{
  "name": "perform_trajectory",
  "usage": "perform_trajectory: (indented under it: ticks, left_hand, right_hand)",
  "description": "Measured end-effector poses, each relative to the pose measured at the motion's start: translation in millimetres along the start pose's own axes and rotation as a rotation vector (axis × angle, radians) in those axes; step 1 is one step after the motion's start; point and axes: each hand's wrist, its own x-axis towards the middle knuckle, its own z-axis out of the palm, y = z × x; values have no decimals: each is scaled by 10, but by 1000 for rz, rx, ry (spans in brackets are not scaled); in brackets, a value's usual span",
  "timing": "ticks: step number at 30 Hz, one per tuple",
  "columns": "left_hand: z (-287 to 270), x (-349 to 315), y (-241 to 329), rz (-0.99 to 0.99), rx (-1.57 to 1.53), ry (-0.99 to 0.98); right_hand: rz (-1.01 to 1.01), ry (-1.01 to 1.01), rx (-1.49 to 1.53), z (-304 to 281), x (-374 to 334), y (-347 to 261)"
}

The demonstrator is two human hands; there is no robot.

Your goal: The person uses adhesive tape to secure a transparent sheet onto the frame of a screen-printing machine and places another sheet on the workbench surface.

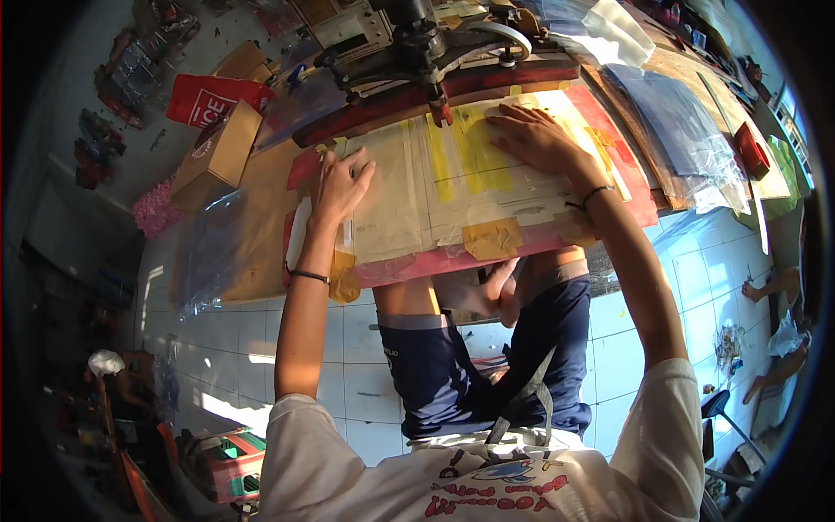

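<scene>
A flat board (pixel 391 209) covered with clear film and strips of yellow and brown tape lies before me, tilted toward my lap, with pink-red edges. My left hand (pixel 342 184) rests at its left side, fingers bent but apart near the far left corner. My right hand (pixel 541 139) lies open and flat on the right half, over yellow tape (pixel 477 143). Right beyond the board stands a black metal press (pixel 424 65) with a long dark red bar (pixel 513 80) along the board's far edge. A red-tipped part (pixel 442 115) points down between my hands.
An opened cardboard box (pixel 219 152) and a red bag (pixel 196 97) stand to the left, above clear plastic film (pixel 213 252). Stacked clear sheets (pixel 670 122) lie on the right, near a red block (pixel 751 150). Another person's foot (pixel 770 287) shows at far right.
</scene>
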Motion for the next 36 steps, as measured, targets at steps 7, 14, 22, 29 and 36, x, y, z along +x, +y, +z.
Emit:
perform_trajectory:
  ticks: [7,14,22,29,36]
  left_hand:
    - [15,6,22,-35,37,-33]
    - [-29,-24,21,-19,63,0]
    - [-175,-13,31,-143,-131,44]
    - [-217,-101,-81,-45,-29,85]
    - [-225,-87,-46,27,-8,153]
  right_hand:
    - [-13,50,-58,108,7,100]
    - [51,105,117,-3,11,82]
    - [-65,217,38,49,-49,264]
    - [-80,114,74,-113,-134,-6]
    - [-8,162,136,-163,-105,-92]
